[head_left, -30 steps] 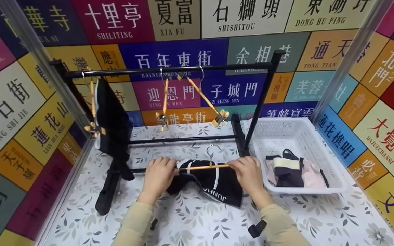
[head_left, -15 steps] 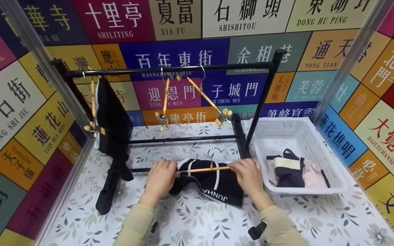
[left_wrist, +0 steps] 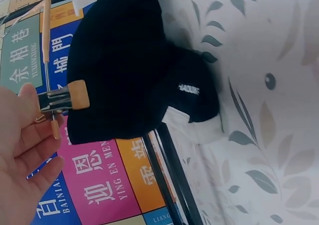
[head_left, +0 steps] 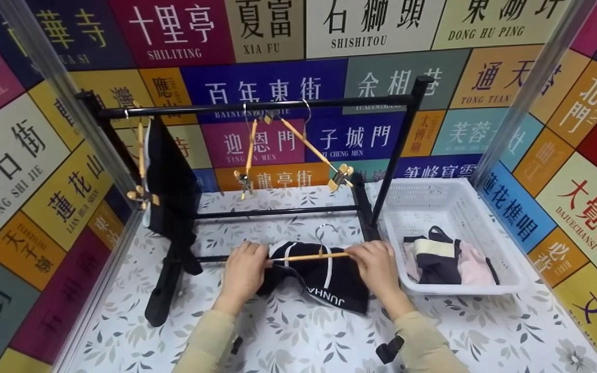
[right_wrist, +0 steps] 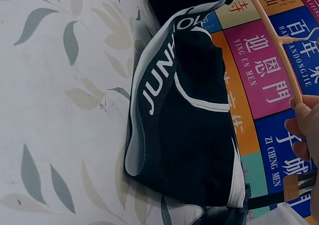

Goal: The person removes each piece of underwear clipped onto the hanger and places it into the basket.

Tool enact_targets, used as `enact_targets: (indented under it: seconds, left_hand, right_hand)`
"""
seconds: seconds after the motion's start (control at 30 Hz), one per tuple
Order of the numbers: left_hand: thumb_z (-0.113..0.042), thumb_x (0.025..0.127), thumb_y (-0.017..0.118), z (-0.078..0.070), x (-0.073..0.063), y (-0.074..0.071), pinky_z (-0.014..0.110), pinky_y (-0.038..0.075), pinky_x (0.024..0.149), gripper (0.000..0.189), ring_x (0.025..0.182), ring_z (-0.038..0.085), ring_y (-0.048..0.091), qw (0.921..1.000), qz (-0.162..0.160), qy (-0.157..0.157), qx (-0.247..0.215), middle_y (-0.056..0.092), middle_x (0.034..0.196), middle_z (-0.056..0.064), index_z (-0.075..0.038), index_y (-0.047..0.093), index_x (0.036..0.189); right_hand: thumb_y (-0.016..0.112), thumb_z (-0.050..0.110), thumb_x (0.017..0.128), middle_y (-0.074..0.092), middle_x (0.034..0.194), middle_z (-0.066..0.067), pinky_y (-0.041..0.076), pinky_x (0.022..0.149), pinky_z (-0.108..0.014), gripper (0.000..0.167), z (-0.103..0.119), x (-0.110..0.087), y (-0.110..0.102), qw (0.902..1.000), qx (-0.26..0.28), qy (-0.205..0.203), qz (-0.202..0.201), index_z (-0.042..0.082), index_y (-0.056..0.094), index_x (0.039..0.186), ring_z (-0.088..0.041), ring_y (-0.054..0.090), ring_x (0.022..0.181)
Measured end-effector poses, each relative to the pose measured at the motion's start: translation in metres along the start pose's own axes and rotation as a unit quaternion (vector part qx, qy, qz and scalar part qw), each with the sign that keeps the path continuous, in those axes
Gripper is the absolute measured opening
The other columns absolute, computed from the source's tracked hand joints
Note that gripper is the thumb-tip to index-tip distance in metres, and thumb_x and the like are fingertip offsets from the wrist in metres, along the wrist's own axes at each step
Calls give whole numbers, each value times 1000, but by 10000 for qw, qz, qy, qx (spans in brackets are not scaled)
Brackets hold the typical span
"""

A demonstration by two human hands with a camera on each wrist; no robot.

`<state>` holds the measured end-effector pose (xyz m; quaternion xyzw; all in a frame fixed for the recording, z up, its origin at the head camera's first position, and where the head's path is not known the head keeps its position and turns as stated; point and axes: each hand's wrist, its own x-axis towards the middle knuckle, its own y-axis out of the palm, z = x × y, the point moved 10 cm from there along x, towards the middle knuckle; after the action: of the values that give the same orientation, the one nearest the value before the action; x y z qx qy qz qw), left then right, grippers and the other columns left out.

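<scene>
Black boxer briefs (head_left: 342,282) with white piping and a lettered waistband hang below a thin wooden clip hanger (head_left: 306,256). My left hand (head_left: 246,269) is at the hanger's left end. In the left wrist view its thumb and fingers pinch a metal clip (left_wrist: 55,99), whose wooden pad lies against the briefs' edge. At the other end, my right hand (head_left: 376,261) holds the bar between thumb and fingertips. The right wrist view shows a second clip (right_wrist: 299,185) beside that hand, with a gap between it and the cloth.
A black rack (head_left: 329,102) stands behind the hands. Dark clothing (head_left: 169,176) hangs at its left, and two bare clip hangers (head_left: 311,145) hang mid-rail. At right, a white basket (head_left: 459,290) holds pink and dark garments (head_left: 449,259). Patterned walls enclose the table.
Both hands keep their holds. The left hand and the hanger with the briefs have shifted slightly right. The bare hangers on the rail sway a little.
</scene>
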<state>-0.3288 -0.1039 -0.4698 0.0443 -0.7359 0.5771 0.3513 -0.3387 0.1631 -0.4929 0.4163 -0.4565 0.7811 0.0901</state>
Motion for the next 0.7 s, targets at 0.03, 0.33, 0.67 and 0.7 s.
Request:
enact_targets:
  seconds: [0.03, 0.33, 0.67, 0.7]
  left_hand:
    - [-21, 84, 76, 0, 1, -2, 43, 50, 75, 24, 89, 29, 60, 10000, -62, -27, -31, 68, 93, 8, -8, 62, 97]
    - [-10, 77, 79, 0, 7, -23, 42, 50, 68, 20, 81, 27, 60, 9954, -910, 4, -292, 69, 87, 4, -10, 64, 90]
    - [-12, 78, 80, 0, 12, -29, 43, 50, 69, 23, 81, 28, 60, 9924, -1164, 89, -381, 69, 89, 6, -9, 64, 94]
    - [-11, 78, 81, 1, 11, -27, 43, 50, 69, 24, 82, 29, 60, 9931, -1111, 76, -372, 69, 90, 6, -9, 64, 95]
  right_hand:
    - [77, 15, 83, 72, 92, 2, 41, 91, -55, 13, 0, 1, 0, 10000, 7, 6, -6, 19, 76, 95, -26, 60, 89]
    - [77, 12, 83, 70, 88, 3, 41, 90, -51, 13, 4, 10, -7, 9998, 76, -61, -198, 19, 76, 94, -26, 60, 87]
    - [75, 12, 85, 70, 89, 2, 41, 90, -51, 12, 5, 14, -9, 9997, 33, -42, -234, 18, 76, 95, -26, 60, 86]
    - [75, 13, 85, 70, 89, 2, 41, 89, -51, 11, 5, 13, -10, 9997, 27, -58, -253, 18, 75, 95, -26, 60, 86]
